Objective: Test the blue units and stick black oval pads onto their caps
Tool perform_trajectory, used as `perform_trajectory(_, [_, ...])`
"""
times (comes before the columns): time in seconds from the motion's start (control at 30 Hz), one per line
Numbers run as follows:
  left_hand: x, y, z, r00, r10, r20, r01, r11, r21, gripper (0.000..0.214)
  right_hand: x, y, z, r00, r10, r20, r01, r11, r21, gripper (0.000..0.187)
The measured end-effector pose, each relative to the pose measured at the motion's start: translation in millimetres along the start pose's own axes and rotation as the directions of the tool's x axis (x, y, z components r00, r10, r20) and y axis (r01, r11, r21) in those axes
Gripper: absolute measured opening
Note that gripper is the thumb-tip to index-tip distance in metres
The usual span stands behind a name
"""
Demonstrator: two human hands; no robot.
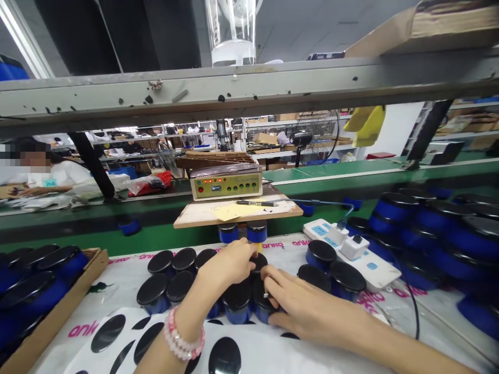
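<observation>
In the head view, my left hand (228,265), with a beaded bracelet (183,335) on its wrist, reaches over a group of round blue containers with glossy black tops (154,291). Its fingertips are pinched above a container (259,262) near the middle; whatever is between them is hidden. To its right, my right hand (292,298) curls its fingers and thumb around the side of another black-topped blue container (262,304), partly covered by the hand. Below both arms lies a white sheet with black round stickers (225,356), some spots bare.
A cardboard tray (58,317) of similar containers stands left; more are stacked right (440,234). A power strip (374,267) with plugs and cables lies right of centre. A control box (226,183) sits on a raised board (187,215). A shelf beam (234,85) crosses overhead.
</observation>
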State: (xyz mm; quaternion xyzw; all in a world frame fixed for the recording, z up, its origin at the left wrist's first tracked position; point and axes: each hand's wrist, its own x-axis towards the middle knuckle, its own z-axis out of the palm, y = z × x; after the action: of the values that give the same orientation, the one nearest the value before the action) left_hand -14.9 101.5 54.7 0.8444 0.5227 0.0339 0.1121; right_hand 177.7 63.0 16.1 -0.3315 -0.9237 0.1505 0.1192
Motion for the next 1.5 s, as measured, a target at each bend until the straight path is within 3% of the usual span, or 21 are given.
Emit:
perform_trajectory(0.13, [1,2,3.1,1.0,-0.011,-0.002,0.011,1.0,0.007,0.026,6,-2,1,1.0,0.005,0.003,-0.005,0.999,-0.04,0.021])
perform_trajectory(0.23, [-1,7,2.0,1.0,-0.009,0.001,0.009,1.0,0.023,0.026,7,5,-21,0.999,0.029,-0.026,-0.03,0.999,-0.028,0.021])
perform_trajectory(0.3, [-3,13,0.3,1.0,-0.006,-0.005,0.006,0.999,0.034,0.026,5,19,-39,0.99,0.104,-0.094,-0.116,0.984,-0.133,0.021])
perform_trajectory(0.43, [-8,26,0.6,0.999,0.04,-0.005,-0.04,0.999,0.019,0.025,-1,59,-56,0.911,0.358,-0.204,-0.412,0.779,-0.473,0.02])
perform_trajectory(0.5, [-9,32,4.4,0.997,0.069,0.024,-0.069,0.998,-0.014,0.036,-2,76,-54,0.883,0.435,-0.176,-0.462,0.737,-0.494,0.024])
perform_trajectory(0.63, [-6,38,15.2,0.982,0.124,0.144,-0.112,0.99,-0.086,0.068,3,93,-44,0.891,0.441,-0.11,-0.437,0.763,-0.477,0.026])
perform_trajectory(0.83, [-2,39,21.7,0.974,0.11,0.197,-0.098,0.993,-0.066,0.064,2,65,-51,0.912,0.383,-0.147,-0.407,0.8,-0.441,0.021])
perform_trajectory(0.93, [-3,39,23.1,0.975,0.117,0.19,-0.106,0.992,-0.07,0.064,-6,40,-52,0.954,0.299,-0.035,-0.287,0.868,-0.406,0.033])
perform_trajectory(1.0, [-2,38,24.3,0.974,0.117,0.192,-0.106,0.992,-0.064,0.063,-10,28,-49,0.969,0.241,0.048,-0.202,0.894,-0.399,0.025])
perform_trajectory(1.07, [-2,36,25.4,0.974,0.119,0.193,-0.109,0.992,-0.058,0.061,-11,23,-45,0.974,0.22,0.062,-0.173,0.887,-0.428,0.016])
perform_trajectory(1.33, [-3,37,26.2,0.98,0.102,0.173,-0.093,0.994,-0.061,0.059,3,42,-39,0.966,0.25,-0.061,-0.247,0.839,-0.484,0.021])
perform_trajectory(1.43, [-2,37,25.8,0.982,0.093,0.166,-0.086,0.995,-0.052,0.06,0,41,-51,0.955,0.241,-0.173,-0.293,0.856,-0.425,0.018])
perform_trajectory(1.5, [-2,37,25.4,0.982,0.091,0.168,-0.083,0.995,-0.056,0.062,-7,42,-69,0.906,0.283,-0.314,-0.391,0.845,-0.366,0.018])
